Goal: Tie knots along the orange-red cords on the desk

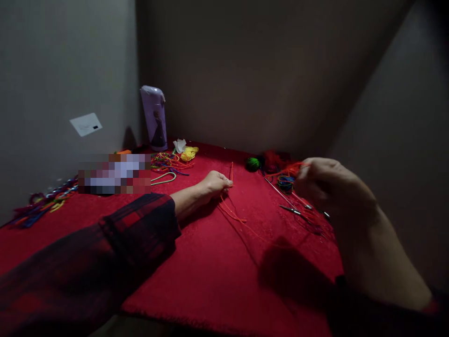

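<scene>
My left hand (214,184) is over the middle of the red-covered table, its fingertips pinched on a thin orange cord (232,172). A short loop of this cord stands up above the fingers. Loose ends hang below the hand and trail across the cloth toward the right. My right hand (324,182) is raised at the right, fingers closed on orange cord whose strands show beside the fingertips. Under and behind it lie a blue-green bundle of cord (286,184), a long thin metal rod (279,192) and a pointed metal tool (290,209), perhaps scissors.
A purple flask (154,119) stands at the back left, near yellow yarn (190,153), crumpled white tissue (179,145) and tangled coloured cords (166,162). A green yarn ball (252,164) sits toward the back right. Braided cords (42,203) lie far left, beside a blurred-out patch. Walls enclose the table.
</scene>
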A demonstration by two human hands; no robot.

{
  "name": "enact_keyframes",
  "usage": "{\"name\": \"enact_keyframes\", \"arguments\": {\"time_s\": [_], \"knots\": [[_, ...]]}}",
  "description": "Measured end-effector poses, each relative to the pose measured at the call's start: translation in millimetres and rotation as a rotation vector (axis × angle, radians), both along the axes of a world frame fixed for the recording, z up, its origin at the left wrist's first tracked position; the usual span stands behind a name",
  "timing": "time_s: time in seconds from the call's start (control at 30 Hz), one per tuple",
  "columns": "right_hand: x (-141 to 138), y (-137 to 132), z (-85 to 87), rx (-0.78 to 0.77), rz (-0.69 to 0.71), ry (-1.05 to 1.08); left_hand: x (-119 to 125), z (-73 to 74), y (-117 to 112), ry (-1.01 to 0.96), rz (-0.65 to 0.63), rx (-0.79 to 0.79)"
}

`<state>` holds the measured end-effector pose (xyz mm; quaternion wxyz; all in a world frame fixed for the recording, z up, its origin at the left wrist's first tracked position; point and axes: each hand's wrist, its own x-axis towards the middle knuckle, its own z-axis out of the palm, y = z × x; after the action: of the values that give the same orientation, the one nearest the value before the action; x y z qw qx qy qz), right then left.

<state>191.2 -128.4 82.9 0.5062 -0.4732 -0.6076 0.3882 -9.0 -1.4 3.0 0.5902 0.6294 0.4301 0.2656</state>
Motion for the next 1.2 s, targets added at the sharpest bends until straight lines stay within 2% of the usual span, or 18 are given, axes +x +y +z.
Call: {"name": "enact_keyframes", "arguments": {"time_s": [0.03,0.07,0.13,0.17,0.2,0.3,0.43,0.53,0.6,0.73,0.87,1.07,1.2], "knots": [[4.5,3.8,-2.5,-0.11,-0.112,-0.215,0.2,1.1,-1.1,-0.003,0.004,-0.002],[6.8,9.1,-6.4,-0.153,-0.279,-0.423,0.3,2.2,-2.1,-0.006,0.003,-0.005],[3.5,22.0,-17.2,-0.063,-0.599,-0.719,0.3,4.0,-3.6,-0.011,-0.005,-0.012],[-2.3,28.6,-23.0,0.001,-0.668,-0.785,0.1,4.8,-4.2,-0.014,-0.006,-0.015],[-10.5,34.9,-28.7,0.02,-0.635,-0.797,-0.1,5.4,-4.7,-0.018,-0.008,-0.019],[-42.2,49.6,-42.2,-0.111,-0.351,-0.624,-0.7,5.9,-5.9,-0.046,-0.012,-0.019],[-74.3,58.9,-51.9,-0.323,-0.241,-0.342,-1.1,2.6,-5.1,-0.075,-0.018,0.004],[-79.8,62.3,-58.8,-0.437,-0.131,-0.076,-1.9,-0.1,-3.4,-0.083,-0.055,0.032],[-77.6,65.0,-65.1,-0.424,-0.116,-0.018,-3.0,0.1,-3.3,-0.082,-0.069,0.035],[-71.1,70.6,-79.0,-0.331,-0.175,-0.087,-4.6,5.0,-6.2,-0.031,-0.098,0.037],[-68.8,72.7,-86.8,-0.325,-0.181,-0.12,-3.5,5.0,-5.1,0.072,-0.108,0.099],[-68.2,73.0,-88.3,-0.353,-0.146,-0.1,-3.7,-4.7,5.8,0.222,-0.106,0.39],[-68.5,72.8,-87.2,-0.376,-0.15,-0.047,-9.5,6.6,2.7,0.39,-0.024,0.659]]}}
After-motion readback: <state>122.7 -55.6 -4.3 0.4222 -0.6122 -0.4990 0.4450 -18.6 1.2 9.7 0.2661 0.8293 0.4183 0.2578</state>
